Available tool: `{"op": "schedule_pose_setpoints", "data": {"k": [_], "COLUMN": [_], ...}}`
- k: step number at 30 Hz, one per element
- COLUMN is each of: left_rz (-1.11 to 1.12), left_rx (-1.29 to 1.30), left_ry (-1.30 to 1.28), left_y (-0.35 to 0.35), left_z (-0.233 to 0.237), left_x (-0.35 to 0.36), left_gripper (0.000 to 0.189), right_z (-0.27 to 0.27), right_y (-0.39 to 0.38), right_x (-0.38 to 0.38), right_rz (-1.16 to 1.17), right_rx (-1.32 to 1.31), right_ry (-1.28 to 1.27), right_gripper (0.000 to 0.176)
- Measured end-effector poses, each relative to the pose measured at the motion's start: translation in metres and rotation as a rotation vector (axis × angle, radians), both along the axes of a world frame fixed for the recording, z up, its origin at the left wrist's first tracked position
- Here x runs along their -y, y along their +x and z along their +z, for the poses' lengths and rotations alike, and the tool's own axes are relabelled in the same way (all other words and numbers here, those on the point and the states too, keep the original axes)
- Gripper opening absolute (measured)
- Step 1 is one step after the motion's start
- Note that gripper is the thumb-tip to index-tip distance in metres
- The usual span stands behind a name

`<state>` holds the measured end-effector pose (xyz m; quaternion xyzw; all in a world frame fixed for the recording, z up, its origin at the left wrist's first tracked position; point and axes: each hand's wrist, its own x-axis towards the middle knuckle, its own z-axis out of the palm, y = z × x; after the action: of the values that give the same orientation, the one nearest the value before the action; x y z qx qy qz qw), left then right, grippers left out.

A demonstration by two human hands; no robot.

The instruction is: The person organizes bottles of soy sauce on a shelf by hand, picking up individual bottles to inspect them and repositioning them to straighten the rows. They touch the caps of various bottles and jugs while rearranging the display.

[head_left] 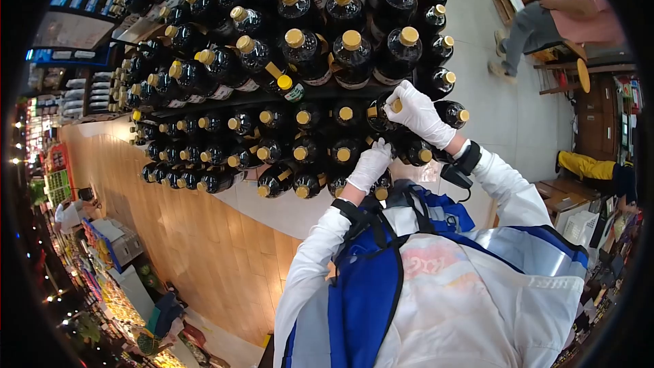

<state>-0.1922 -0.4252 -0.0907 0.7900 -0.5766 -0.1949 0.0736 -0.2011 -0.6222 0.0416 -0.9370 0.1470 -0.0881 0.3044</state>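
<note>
Rows of dark bottles with gold caps fill the shelves ahead. My right hand, in a white glove, has its fingers closed around the gold cap and neck of a dark bottle in the upper row of the lower block. My left hand, also gloved in white, is lower and to the left, beside that bottle, its fingers bent among the bottle tops; whether they hold anything is hidden. A smaller bottle with a yellow cap stands in front of the larger bottles, left of my hands.
At the upper right a person in a pink top is beside a wooden stool. Someone in yellow is at the right edge. Cardboard boxes lie at the right. Wooden floor and product displays are at the lower left.
</note>
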Motion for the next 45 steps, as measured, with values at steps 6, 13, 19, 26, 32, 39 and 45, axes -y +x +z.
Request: {"op": "schedule_pose_setpoints", "data": {"k": [6,13,19,26,32,39,45], "left_rz": [0.033,0.152,0.327,0.336,0.330,0.310,0.570], "left_rx": [-0.019,-0.085,-0.344,-0.308,-0.327,-0.422,-0.400], "left_ry": [-0.040,-0.193,-0.222,-0.048,-0.177,-0.332,-0.405], "left_y": [-0.002,-0.003,0.012,0.004,0.002,0.016,0.005], "left_z": [0.003,-0.001,0.054,0.055,0.052,0.062,0.072], "left_x": [0.000,-0.003,0.000,0.004,-0.004,-0.026,-0.059], "left_gripper": [0.042,0.044,0.048,0.049,0.051,0.060,0.032], "right_z": [-0.019,-0.021,0.005,0.002,0.075,0.195,0.244], "right_y": [0.014,0.009,0.004,-0.004,-0.024,-0.081,-0.141], "right_x": [-0.004,-0.002,-0.004,-0.014,-0.013,-0.028,-0.034], "right_rz": [0.017,0.001,-0.062,-0.092,-0.094,-0.125,-0.145], "right_rx": [0.109,0.025,0.013,0.104,0.260,0.424,0.352], "right_ry": [-0.099,-0.189,-0.012,0.073,0.082,-0.032,-0.067], "right_gripper": [0.023,0.026,0.028,0.018,0.017,0.014,0.016]}}
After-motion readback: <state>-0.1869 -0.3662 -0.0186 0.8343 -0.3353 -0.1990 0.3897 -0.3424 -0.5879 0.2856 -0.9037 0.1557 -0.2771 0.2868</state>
